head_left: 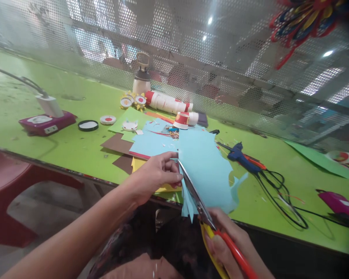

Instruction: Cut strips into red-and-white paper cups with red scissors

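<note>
A large light blue paper sheet [205, 166] with ragged edges extends over the table's front edge. My left hand [159, 172] pinches it at its left side, fingers closed. My right hand [228, 236] is wrapped round the scissors [197, 199], which have one red and one yellow handle. Their blades lie along the sheet's left edge, the tips close to my left fingertips, and a narrow strip of blue paper hangs beside them. More blue, brown and yellow papers are stacked behind my left hand.
On the green table [72, 151] a blue glue gun [244, 159] with looped cable lies right. Stacked paper cups [168, 102] and a pump bottle [141, 81] stand behind. A purple power box [48, 123] is left, near a red chair [6, 178].
</note>
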A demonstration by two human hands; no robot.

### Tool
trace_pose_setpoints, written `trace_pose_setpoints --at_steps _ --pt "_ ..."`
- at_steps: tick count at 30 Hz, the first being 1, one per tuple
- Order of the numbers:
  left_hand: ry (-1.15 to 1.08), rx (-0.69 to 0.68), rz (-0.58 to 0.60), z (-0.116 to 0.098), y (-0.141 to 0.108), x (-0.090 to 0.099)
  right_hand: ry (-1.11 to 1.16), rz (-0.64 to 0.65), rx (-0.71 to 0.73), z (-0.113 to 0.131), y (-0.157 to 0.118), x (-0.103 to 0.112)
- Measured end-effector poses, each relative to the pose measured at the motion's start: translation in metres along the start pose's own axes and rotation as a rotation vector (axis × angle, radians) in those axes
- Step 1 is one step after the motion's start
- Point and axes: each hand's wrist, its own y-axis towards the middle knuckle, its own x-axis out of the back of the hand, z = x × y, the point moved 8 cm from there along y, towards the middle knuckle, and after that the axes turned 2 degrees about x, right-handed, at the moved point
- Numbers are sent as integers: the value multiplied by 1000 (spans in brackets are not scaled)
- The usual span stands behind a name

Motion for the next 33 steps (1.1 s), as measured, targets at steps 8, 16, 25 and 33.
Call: trace_pose_setpoints --at_steps 8,16,25,33 --pt "-84 22 -55 -1 4 0 -51 -135 -75 7 1 14" --pt "-88 20 -70 -5 14 0 96 -49 -175 -1 14 11" --pt "-147 4 -222 -2 13 20 106 -24 -267 4 18 25" --pt "-202 -79 -292 -9 3 39 -692 -25 -226 1 42 56"
